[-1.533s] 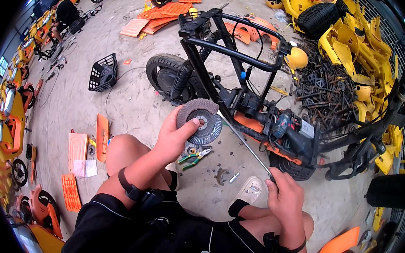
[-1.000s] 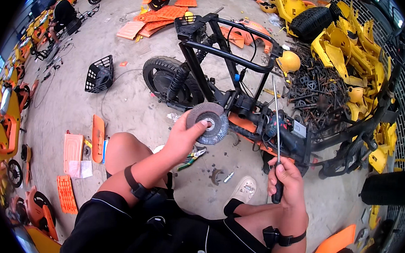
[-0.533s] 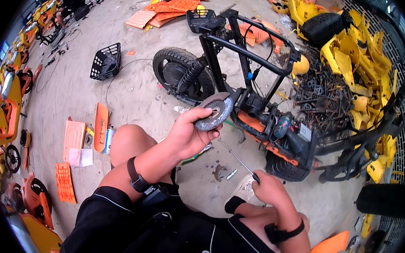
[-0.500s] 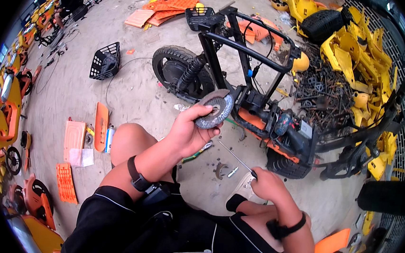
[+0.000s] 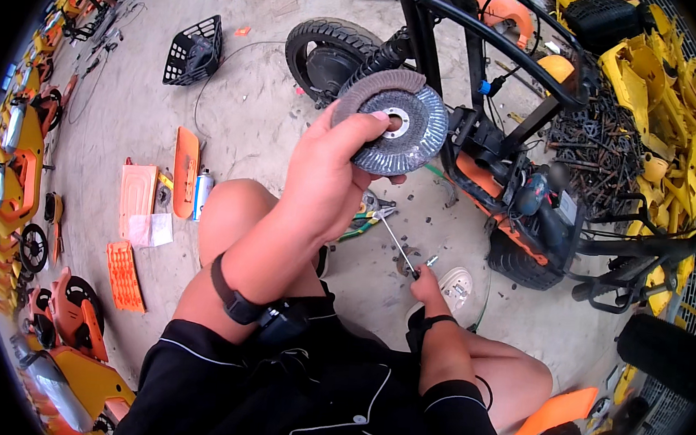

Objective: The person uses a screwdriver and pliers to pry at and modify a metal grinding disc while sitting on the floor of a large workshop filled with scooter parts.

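My left hand (image 5: 332,163) is closed round a grey flap disc (image 5: 424,138), thumb lying by its centre hole, and holds it up in front of me. Along the disc's upper left edge sits a brown curved strip (image 5: 379,87), which looks like a brake shoe; the fingers behind are partly hidden. Low over the floor, my right hand (image 5: 427,286) grips a screwdriver (image 5: 396,242) whose long thin shaft points away and to the left. Beyond its tip lie pliers with green and yellow handles (image 5: 357,230). A small curved part (image 5: 404,260) lies beside the shaft.
A stripped black scooter frame (image 5: 427,48) with its rear wheel (image 5: 319,60) stands ahead. To its right are a heap of dark metal parts (image 5: 586,146) and yellow panels (image 5: 661,87). A black basket (image 5: 193,52), orange panels (image 5: 186,164) and a spray can (image 5: 203,194) are on the left.
The flap disc has come up closer to my view, showing its face more squarely. My right hand has moved left with the screwdriver. The whole view has shifted.
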The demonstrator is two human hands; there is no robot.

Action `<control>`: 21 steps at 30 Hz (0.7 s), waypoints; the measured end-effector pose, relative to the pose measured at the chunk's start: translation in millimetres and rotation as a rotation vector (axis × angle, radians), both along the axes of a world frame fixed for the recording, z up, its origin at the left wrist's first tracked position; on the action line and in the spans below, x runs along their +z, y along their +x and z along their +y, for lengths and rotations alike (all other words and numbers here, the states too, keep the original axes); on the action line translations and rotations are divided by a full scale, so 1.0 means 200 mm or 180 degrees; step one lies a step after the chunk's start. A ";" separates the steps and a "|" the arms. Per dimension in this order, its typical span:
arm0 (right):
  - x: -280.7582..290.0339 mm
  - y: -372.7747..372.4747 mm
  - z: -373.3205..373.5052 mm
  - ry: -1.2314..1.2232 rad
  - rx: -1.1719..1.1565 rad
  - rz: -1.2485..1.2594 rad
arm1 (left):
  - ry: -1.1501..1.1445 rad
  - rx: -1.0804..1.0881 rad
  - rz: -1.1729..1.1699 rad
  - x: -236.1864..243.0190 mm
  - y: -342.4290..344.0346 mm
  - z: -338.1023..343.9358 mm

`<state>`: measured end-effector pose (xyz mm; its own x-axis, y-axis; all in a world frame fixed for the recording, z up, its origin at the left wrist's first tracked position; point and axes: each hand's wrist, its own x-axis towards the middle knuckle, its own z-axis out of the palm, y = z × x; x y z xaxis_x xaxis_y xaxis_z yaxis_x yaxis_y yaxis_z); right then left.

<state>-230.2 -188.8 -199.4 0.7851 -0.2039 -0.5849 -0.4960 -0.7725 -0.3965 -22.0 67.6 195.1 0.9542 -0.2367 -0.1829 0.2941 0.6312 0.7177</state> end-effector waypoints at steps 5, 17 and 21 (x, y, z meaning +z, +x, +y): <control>-0.26 0.10 0.12 -0.0138 -0.0370 -0.0823 | 0.0195 0.0106 0.0046 0.04 0.08 0.05; -0.42 0.75 0.90 0.1063 -0.2866 0.0721 | 0.0610 0.0367 -0.0016 0.04 0.17 0.11; -0.51 0.88 1.01 0.0597 -0.2354 0.0518 | 0.0675 0.0388 0.0024 0.03 0.19 0.11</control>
